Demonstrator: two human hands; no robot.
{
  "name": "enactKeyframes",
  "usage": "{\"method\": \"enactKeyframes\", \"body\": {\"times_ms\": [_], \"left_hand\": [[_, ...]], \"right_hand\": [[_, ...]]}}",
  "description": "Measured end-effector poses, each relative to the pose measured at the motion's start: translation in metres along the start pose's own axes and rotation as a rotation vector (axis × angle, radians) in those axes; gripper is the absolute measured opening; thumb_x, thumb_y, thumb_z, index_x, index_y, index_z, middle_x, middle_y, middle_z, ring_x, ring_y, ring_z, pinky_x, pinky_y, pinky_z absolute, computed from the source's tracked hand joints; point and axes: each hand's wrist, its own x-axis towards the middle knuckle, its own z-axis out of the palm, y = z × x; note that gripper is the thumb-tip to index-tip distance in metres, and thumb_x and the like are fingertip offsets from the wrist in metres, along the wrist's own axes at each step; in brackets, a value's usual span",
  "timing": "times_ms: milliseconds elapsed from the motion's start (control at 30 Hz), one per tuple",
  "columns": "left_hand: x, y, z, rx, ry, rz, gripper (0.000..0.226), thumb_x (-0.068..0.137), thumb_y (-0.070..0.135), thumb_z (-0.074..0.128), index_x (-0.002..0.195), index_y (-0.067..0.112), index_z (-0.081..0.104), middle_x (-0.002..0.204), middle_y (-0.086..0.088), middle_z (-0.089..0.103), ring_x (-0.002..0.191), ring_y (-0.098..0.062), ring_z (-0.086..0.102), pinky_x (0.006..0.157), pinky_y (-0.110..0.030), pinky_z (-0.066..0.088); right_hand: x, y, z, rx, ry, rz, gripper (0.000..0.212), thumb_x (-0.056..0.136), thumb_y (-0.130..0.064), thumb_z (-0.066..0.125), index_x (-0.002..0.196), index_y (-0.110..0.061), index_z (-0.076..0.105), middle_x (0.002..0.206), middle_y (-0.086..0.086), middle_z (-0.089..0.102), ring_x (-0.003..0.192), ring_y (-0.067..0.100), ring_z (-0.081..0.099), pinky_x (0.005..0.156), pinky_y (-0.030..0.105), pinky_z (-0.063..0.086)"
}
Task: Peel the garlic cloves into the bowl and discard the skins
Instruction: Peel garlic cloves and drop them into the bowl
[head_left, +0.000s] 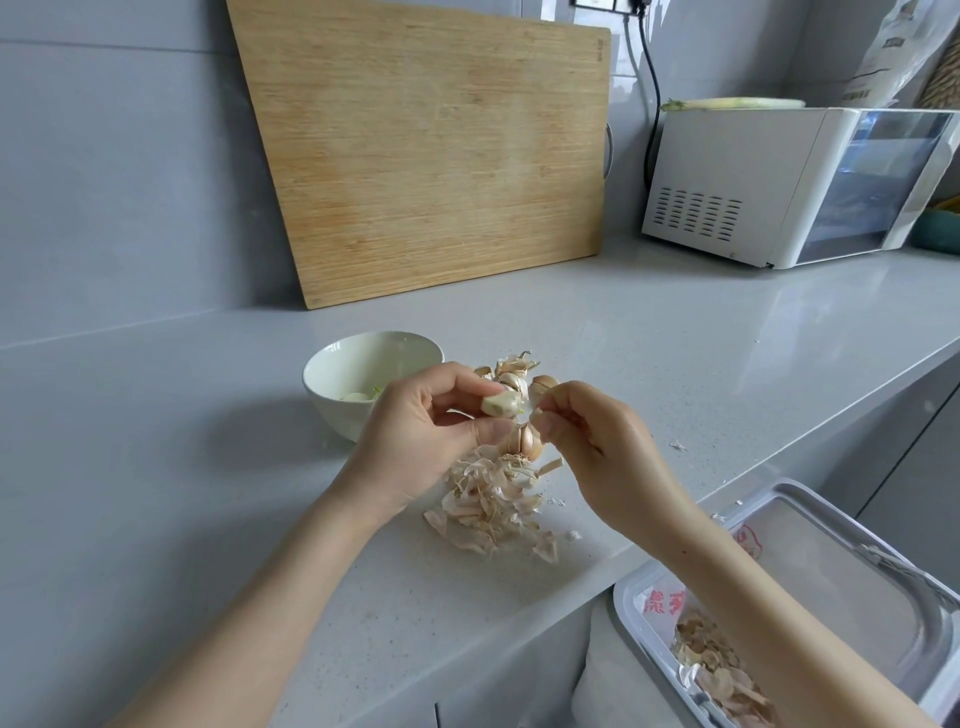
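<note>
clove (501, 402): part-peeled, held in air over the table (675, 338), just right of the bowl (332, 410)
left hand (415, 431): fingers clamp the clove
right hand (597, 441): fingers pinch a loose skin flap (536, 414)
pull: I'd peel lengthwise, steady tension, rotate clove between pulls
skin pile (493, 504): on table under the hands; sweep to bin (621, 605) later

You are in a home kitchen: a pale grey speckled stone countertop (675, 332) runs along a grey tiled wall (104, 156), a large rectangular bamboo cutting board (431, 150) leans against that wall, and a white box-shaped countertop oven (727, 182) stands near it.
</note>
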Motion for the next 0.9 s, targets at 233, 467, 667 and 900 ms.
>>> {"method": "enactKeyframes", "body": {"times_ms": [233,467,667,900], "left_hand": [[0.000,0.004,-0.001,-0.085,-0.003,-0.045,0.024,0.058,0.010,0.072,0.082,0.009,0.065,0.071,0.000,0.072,0.064,-0.014,0.068,0.067,-0.026,0.058],[-0.002,0.007,0.000,-0.185,-0.097,-0.092,0.020,0.068,0.016,0.062,0.084,0.004,0.064,0.067,-0.006,0.071,0.059,-0.015,0.065,0.056,-0.023,0.053],[-0.003,0.004,0.002,-0.097,-0.153,-0.041,0.017,0.074,0.017,0.058,0.083,0.002,0.061,0.059,-0.001,0.066,0.053,-0.009,0.059,0.050,-0.019,0.046],[-0.006,-0.007,-0.001,0.171,-0.114,0.072,0.018,0.081,0.035,0.061,0.078,0.017,0.062,0.062,0.009,0.060,0.059,-0.005,0.058,0.059,-0.020,0.049]], "right_hand": [[-0.001,-0.008,0.003,0.306,0.103,0.048,0.017,0.084,-0.012,0.066,0.090,-0.028,0.065,0.082,0.004,0.068,0.079,0.026,0.063,0.074,0.036,0.051],[0.004,-0.015,0.003,0.739,-0.024,0.192,0.027,0.074,-0.016,0.065,0.100,-0.009,0.070,0.074,-0.001,0.068,0.062,0.004,0.056,0.060,0.017,0.043],[0.002,-0.022,0.009,0.809,-0.033,0.216,0.008,0.077,-0.013,0.062,0.073,-0.010,0.069,0.057,-0.003,0.059,0.054,0.008,0.047,0.057,0.020,0.035],[0.006,-0.025,0.022,0.896,0.053,0.442,0.033,0.090,-0.001,0.054,0.059,-0.012,0.054,0.056,0.001,0.036,0.050,0.010,0.032,0.049,0.022,0.030]]}}
